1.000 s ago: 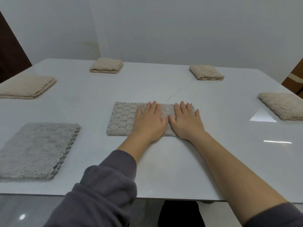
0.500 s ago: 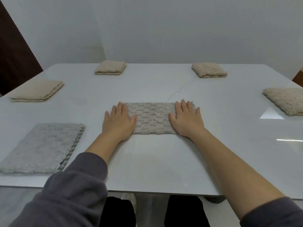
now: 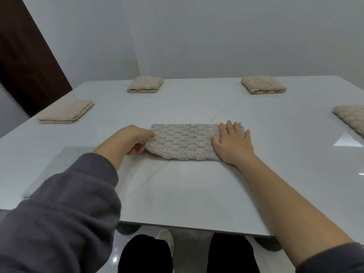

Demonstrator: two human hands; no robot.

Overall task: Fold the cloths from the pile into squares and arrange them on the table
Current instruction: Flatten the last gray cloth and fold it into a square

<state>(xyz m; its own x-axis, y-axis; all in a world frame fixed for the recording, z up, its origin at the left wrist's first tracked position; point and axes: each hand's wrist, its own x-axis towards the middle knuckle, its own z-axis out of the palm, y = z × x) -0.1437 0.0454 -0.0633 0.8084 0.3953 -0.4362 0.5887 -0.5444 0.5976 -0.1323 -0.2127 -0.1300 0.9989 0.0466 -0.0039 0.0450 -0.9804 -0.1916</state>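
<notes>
A grey textured cloth (image 3: 185, 141), folded into a long rectangle, lies in the middle of the white table (image 3: 197, 186). My left hand (image 3: 136, 139) grips its left end, fingers curled round the edge, which is lifted a little off the table. My right hand (image 3: 232, 143) lies flat on the cloth's right end, fingers straight and spread. Folded beige cloths sit at the far left (image 3: 66, 111), back left (image 3: 145, 84), back right (image 3: 263, 84) and right edge (image 3: 352, 117).
A flat grey cloth (image 3: 65, 160) lies at the near left, mostly hidden behind my left sleeve. A dark door (image 3: 25, 56) stands beyond the table's left side. My legs show below the table's near edge.
My left hand slid from the cloth's middle to its left end, then curled round that edge and lifted it. My right hand stayed pressed on the right end. The camera tilted down.
</notes>
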